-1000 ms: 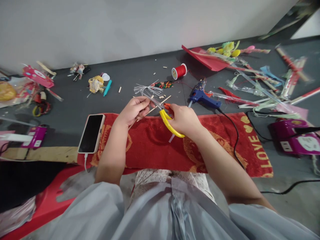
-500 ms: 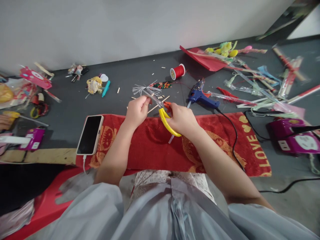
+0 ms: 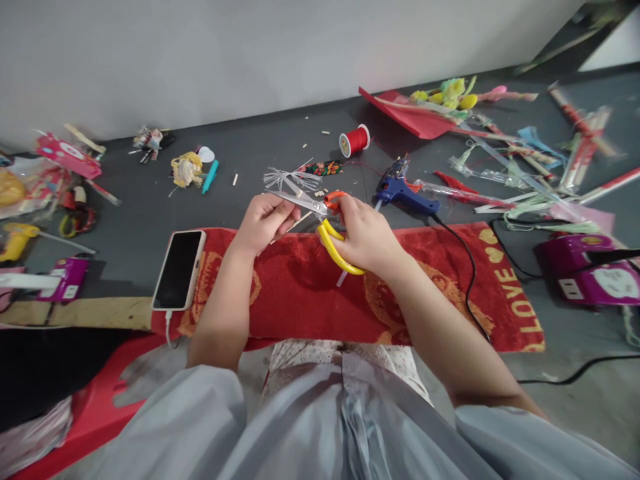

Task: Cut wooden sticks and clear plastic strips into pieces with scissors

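Note:
My right hand (image 3: 369,233) grips a pair of scissors (image 3: 330,248) with one yellow and one orange handle loop. Their blades are spread apart and point left, just above the fingertips of my left hand (image 3: 264,223). That left hand is closed in a pinch; whatever lies between its fingertips is too small to make out. Behind the blades lies a bundle of silvery wires (image 3: 280,177) on the grey table. Thin wooden sticks (image 3: 299,222) and small cut pieces (image 3: 320,193) lie around the scissors. Beneath both hands a red towel (image 3: 300,293) is spread along the table edge.
A blue glue gun (image 3: 407,195) and a red thread spool (image 3: 355,141) stand beyond my right hand. A phone (image 3: 179,270) with a cable lies left. Craft scraps and red paper (image 3: 407,113) fill the right side; a yellow glue gun (image 3: 17,240) lies far left.
The scissor blades have opened from nearly closed. My left hand turned and shifted right, then came back left with its fingertips showing. At far left, another person's hand appeared on the yellow glue gun, then left.

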`<state>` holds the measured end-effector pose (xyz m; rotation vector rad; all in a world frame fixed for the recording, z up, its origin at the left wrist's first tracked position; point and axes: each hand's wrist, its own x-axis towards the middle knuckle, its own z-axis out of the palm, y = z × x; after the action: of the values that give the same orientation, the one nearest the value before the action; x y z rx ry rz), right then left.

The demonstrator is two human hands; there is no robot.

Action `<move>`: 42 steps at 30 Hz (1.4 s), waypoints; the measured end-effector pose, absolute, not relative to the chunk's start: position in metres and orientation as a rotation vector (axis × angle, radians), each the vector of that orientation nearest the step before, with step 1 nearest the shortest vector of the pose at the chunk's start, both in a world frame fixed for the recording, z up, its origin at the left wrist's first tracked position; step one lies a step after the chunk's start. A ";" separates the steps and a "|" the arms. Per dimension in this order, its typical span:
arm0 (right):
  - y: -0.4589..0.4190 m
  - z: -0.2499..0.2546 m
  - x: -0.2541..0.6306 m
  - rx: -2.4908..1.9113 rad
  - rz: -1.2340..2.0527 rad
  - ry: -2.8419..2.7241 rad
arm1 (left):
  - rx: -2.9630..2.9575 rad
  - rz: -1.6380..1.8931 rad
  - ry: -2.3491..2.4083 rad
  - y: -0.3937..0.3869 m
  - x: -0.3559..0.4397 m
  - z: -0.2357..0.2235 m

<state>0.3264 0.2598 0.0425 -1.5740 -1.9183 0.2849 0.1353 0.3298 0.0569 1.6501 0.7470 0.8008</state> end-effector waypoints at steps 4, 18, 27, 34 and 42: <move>0.259 0.045 0.326 -1.621 0.299 -1.958 | 1.651 0.780 0.762 0.329 0.135 0.060; 0.259 0.060 0.322 -1.981 0.436 -2.009 | 1.664 0.773 0.853 0.332 0.140 0.056; 0.259 0.061 0.320 -2.051 0.459 -2.035 | 1.695 0.784 0.907 0.330 0.146 0.057; 0.259 0.065 0.319 -2.082 0.494 -2.029 | 1.770 0.803 0.965 0.330 0.148 0.055; 0.260 0.053 0.320 -1.925 0.408 -1.975 | 1.790 0.823 0.913 0.331 0.144 0.057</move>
<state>0.3202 0.2599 0.0528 -1.9251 -1.9751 0.4079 0.1444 0.3306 0.0570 1.7897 0.9126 0.8229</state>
